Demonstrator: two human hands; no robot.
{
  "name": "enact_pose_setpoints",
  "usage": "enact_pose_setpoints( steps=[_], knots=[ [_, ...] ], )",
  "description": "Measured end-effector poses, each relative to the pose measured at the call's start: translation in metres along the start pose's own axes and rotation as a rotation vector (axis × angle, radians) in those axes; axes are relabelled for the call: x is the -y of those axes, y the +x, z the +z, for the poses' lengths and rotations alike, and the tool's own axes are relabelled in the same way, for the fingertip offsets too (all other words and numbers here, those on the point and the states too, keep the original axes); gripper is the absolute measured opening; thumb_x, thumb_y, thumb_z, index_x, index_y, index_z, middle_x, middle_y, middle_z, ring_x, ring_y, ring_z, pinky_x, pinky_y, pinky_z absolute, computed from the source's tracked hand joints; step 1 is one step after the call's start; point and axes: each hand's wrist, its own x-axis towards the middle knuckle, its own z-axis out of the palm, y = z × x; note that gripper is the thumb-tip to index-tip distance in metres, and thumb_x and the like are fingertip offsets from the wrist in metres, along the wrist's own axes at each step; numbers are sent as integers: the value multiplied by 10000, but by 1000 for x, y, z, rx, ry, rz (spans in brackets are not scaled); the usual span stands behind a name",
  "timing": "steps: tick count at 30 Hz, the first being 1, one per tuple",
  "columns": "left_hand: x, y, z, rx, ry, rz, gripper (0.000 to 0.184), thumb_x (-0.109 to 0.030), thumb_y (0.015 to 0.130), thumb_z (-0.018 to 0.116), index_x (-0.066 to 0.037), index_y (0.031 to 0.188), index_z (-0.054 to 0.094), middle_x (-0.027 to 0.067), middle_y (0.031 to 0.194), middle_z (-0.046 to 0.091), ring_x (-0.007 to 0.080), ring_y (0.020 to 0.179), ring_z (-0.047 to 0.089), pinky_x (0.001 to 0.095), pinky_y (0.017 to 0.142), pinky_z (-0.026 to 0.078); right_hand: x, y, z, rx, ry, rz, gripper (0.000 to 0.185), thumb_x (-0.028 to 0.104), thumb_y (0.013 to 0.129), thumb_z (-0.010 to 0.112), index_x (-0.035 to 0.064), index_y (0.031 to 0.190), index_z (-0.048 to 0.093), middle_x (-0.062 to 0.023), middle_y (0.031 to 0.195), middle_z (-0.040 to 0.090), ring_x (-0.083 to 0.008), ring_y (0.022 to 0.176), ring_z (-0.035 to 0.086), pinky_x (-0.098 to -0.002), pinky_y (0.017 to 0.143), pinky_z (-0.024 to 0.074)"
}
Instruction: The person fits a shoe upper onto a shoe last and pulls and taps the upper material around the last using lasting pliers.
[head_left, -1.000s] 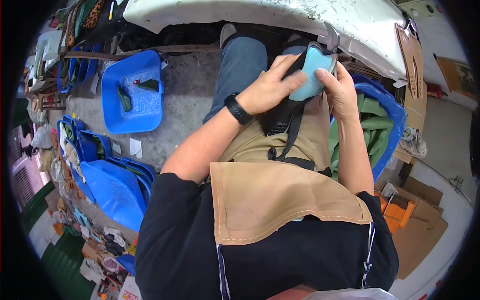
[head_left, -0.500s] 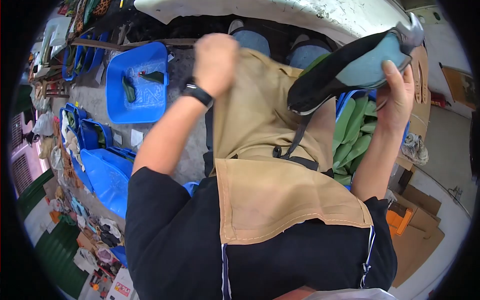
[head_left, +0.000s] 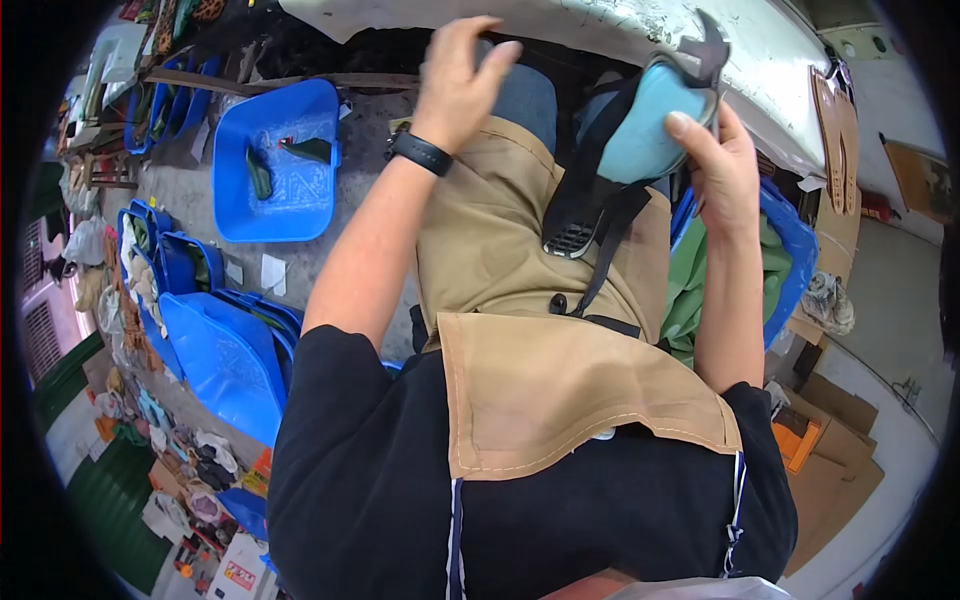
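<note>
In the head view, my right hand (head_left: 727, 165) grips a black, shoe-shaped piece (head_left: 577, 215) with a light-blue panel, thumb pressed on the blue. A dark, claw-like metal part (head_left: 708, 48) stands out beyond its upper end; whether it is a separate tool is hidden by my fingers. The lower end shows a black grid pattern and hangs over my tan apron (head_left: 500, 240). My left hand (head_left: 462, 80), with a dark band at the wrist, holds nothing; thumb and fingers are apart. It is above the apron's upper left edge, near my knee.
A blue tub (head_left: 275, 225) with dark green pieces stands on the floor at left. More blue tubs (head_left: 220, 345) are stacked below it. Green pieces (head_left: 745, 275) fill another blue tub beside my right forearm. A white-topped surface (head_left: 560, 25) runs across the front.
My right hand has moved left with the black and light-blue piece, which now hangs more steeply. My left hand has shifted up and slightly right, and its fingers have spread.
</note>
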Motion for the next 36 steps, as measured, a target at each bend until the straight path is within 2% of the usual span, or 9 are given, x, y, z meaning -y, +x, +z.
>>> enact_pose_setpoints(
  steps=[2, 3, 5, 11, 16, 20, 25, 31, 36],
  knots=[
    [-45, 1, 11, 353, -677, -208, 627, -604, 1040, 577, -46, 1311, 670, 95, 1284, 678, 203, 1145, 637, 330, 988, 505, -5, -5, 13, 18, -6, 41, 400, 262, 900, 799, -10, 1172, 688, -107, 934, 703, -174, 835, 661, -273, 789, 536],
    [-56, -10, 21, 358, -678, -207, 627, -604, 1040, 577, -46, 1311, 670, 95, 1284, 678, 203, 1145, 637, 330, 988, 505, -6, -7, 19, 41, -12, 76, 377, 270, 904, 795, -8, 1136, 689, -102, 906, 700, -173, 823, 660, -271, 782, 537],
    [-61, -30, 39, 578, -903, -787, 725, -626, 1117, 334, -24, 1417, 604, 119, 1325, 679, 176, 1131, 668, 277, 986, 528, -5, -7, 25, 89, -29, 137, 342, 286, 911, 786, -5, 1064, 691, -91, 849, 693, -172, 798, 658, -267, 768, 539],
    [-44, -38, 61, 429, -1152, -686, 773, -658, 1110, 284, -28, 1462, 559, 130, 1284, 697, 158, 1066, 694, 254, 938, 547, 1, 2, -18, -26, -157, 119, 262, 281, 937, 750, 32, 955, 669, -83, 845, 684, -171, 752, 627, -291, 720, 528],
    [-57, -34, 68, 367, -991, -462, 737, -604, 1124, 298, -28, 1560, 445, 157, 1423, 621, 216, 1227, 638, 325, 1066, 493, 42, -10, -41, 274, -806, -7, 200, 218, 947, 716, 39, 886, 649, -76, 860, 660, -215, 689, 597, -350, 672, 512],
    [-58, -36, 74, 334, -804, -160, 631, -402, 1151, 273, -14, 1648, 293, 168, 1657, 393, 285, 1485, 430, 362, 1247, 295, 56, -7, -37, 425, -1215, -355, 177, 159, 933, 708, 25, 852, 624, -85, 845, 622, -255, 661, 581, -390, 657, 500],
    [-64, -37, 68, 430, -894, -188, 606, -322, 1132, 288, -33, 1664, 265, 148, 1709, 309, 288, 1566, 306, 376, 1286, 205, 70, 3, -36, 489, -1387, -487, 173, 131, 920, 711, 5, 857, 610, -91, 813, 590, -273, 659, 586, -381, 654, 509],
    [-71, -36, 63, 418, -788, -137, 603, -339, 1136, 275, -49, 1665, 272, 147, 1698, 337, 307, 1550, 341, 385, 1276, 236, 79, 2, -31, 492, -1430, -539, 178, 141, 913, 724, 12, 855, 616, -92, 817, 618, -269, 650, 592, -384, 651, 516],
    [-75, -38, 60, 416, -751, -128, 591, -347, 1140, 276, -69, 1661, 289, 153, 1683, 362, 321, 1523, 381, 385, 1260, 267, 79, -10, -25, 507, -1397, -391, 182, 134, 914, 724, 7, 844, 615, -98, 816, 645, -281, 632, 603, -378, 650, 527]
  ],
)
